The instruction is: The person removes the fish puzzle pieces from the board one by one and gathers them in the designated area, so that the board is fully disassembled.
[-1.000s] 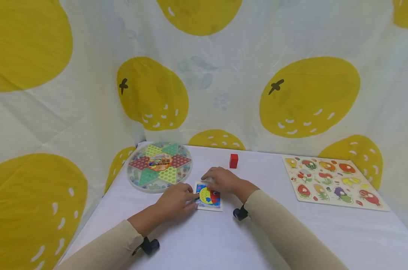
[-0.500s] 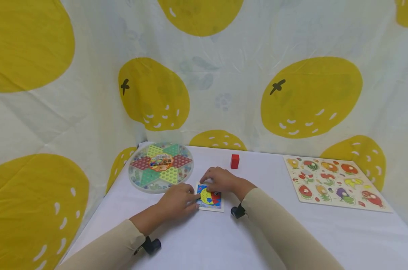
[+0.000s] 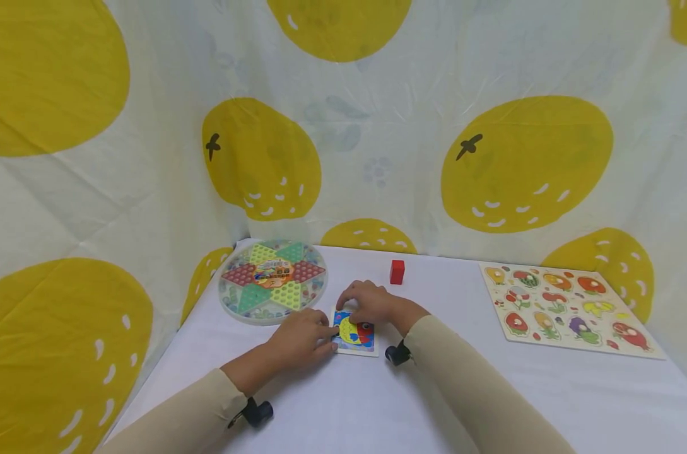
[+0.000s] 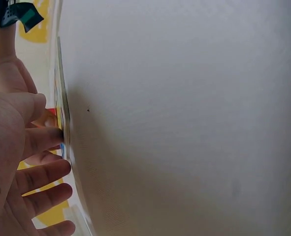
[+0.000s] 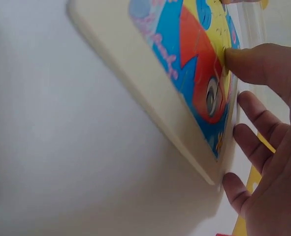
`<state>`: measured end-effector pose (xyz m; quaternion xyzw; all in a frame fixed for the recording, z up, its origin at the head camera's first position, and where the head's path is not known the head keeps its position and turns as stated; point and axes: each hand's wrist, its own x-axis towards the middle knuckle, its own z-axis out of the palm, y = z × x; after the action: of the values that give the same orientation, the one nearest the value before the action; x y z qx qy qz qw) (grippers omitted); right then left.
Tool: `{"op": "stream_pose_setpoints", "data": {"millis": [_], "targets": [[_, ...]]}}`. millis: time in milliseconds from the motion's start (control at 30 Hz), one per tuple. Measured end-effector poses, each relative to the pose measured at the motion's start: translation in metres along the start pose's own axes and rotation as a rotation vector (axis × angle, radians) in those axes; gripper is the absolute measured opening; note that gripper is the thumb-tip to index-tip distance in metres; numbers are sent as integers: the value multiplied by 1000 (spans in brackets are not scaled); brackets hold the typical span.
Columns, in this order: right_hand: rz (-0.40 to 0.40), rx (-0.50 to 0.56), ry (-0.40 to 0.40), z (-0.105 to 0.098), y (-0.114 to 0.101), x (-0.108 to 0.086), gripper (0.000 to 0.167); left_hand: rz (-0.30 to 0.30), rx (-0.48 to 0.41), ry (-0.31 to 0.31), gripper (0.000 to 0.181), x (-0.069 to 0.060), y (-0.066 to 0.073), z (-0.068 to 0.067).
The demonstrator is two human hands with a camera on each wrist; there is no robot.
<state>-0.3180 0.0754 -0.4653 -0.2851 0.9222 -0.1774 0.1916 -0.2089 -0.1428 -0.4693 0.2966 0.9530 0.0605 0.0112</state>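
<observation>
A small square jigsaw puzzle [image 3: 354,336] lies flat on the white table, with a yellow and red fish on a blue ground and a pale border. My left hand [image 3: 300,338] is at its left edge, with its fingers reaching onto that side. In the left wrist view the left hand's fingers [image 4: 44,176] look fairly straight and spread. Over the upper right of the puzzle lies my right hand [image 3: 371,304]. Its thumb [image 5: 256,64] presses on the yellow part of the fish, while its other fingers rest along the far edge. Both hands partly cover the picture.
A round Chinese checkers board [image 3: 272,280] with marbles lies at the back left. A red block [image 3: 397,272] stands behind the puzzle. At the right is a wooden fruit and vegetable puzzle board [image 3: 570,309]. A fruit-printed curtain [image 3: 377,82] hangs behind the table.
The head view has shifted slightly, so the scene sits a little further right. My right forearm has swung slightly left. Both hands stay at the puzzle, almost still.
</observation>
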Motion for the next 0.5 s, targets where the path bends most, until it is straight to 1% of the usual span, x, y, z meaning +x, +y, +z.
{"op": "stream_pose_setpoints", "data": {"millis": [267,500], "targets": [[33,45,7,1,-3,3,29,-4,-8,-4,41,-1,-1,0],[53,149,19,3,0,5,29,-9,-13,-16,42,-2,0,-3]]}}
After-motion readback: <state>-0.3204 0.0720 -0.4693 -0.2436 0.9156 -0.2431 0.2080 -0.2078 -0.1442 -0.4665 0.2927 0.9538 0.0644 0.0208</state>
